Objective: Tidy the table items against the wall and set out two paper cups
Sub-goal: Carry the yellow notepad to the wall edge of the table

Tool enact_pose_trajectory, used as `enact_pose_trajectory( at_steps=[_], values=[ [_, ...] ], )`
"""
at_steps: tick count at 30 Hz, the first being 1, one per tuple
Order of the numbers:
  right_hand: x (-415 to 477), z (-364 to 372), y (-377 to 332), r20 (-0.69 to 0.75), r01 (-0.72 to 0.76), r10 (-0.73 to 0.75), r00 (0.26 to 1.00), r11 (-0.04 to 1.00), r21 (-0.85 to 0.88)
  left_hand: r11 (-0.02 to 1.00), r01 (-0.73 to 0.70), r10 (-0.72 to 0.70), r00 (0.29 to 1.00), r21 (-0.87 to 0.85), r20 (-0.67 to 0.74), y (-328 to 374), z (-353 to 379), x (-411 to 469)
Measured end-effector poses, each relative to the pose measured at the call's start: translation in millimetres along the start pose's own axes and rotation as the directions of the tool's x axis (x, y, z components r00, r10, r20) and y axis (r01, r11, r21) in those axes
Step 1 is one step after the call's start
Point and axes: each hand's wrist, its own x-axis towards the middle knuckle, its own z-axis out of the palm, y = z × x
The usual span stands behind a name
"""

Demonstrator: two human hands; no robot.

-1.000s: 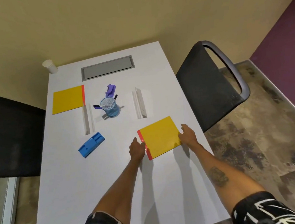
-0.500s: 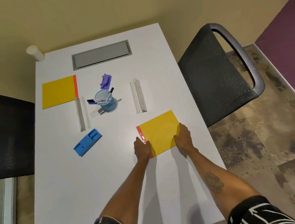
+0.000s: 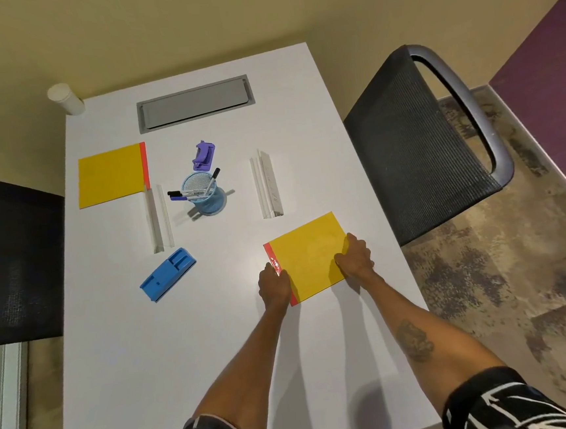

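Observation:
A yellow notepad with a red edge (image 3: 309,256) lies on the white table (image 3: 151,362) near its right side. My left hand (image 3: 274,285) grips its red edge and my right hand (image 3: 355,256) grips its right edge. A second yellow notepad (image 3: 110,174) lies at the far left. Between them stand a blue mesh pen cup with markers (image 3: 203,195), a purple stapler-like item (image 3: 204,155), two clear sign holders (image 3: 157,218) (image 3: 267,186) and a blue plastic holder (image 3: 167,274). A stack of white paper cups (image 3: 65,99) stands at the far left corner by the wall.
A grey cable hatch (image 3: 193,104) is set into the table near the wall. A black mesh chair (image 3: 429,143) stands at the right side, another black chair (image 3: 11,258) at the left. The beige wall runs along the table's far edge.
Both hands closed in on the near notepad's two side edges. The notepad has turned slightly. My view has shifted a little.

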Motion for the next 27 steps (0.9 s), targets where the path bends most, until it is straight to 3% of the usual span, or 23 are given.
enact_pose_trajectory(
  at_steps=[8, 19, 27],
  values=[
    [11.0, -6.0, 2.9, -0.030, -0.013, 0.019, 0.999, 0.984, 0.175, 1.000, 0.008, -0.008, 1.000, 0.017, 0.005, 1.4, 1.1, -2.7],
    [4.9, -1.6, 2.5, -0.128, 0.026, -0.013, 0.992, 0.995, 0.101, 1.000, -0.006, 0.006, 1.000, -0.008, 0.021, -0.5, 2.2, -8.0],
    [6.1, 11.0, -0.3, -0.151, 0.010, 0.007, 0.988, 0.994, 0.108, 0.998, -0.014, 0.017, 0.998, 0.058, -0.063, 0.3, 1.3, -1.3]
  ],
)
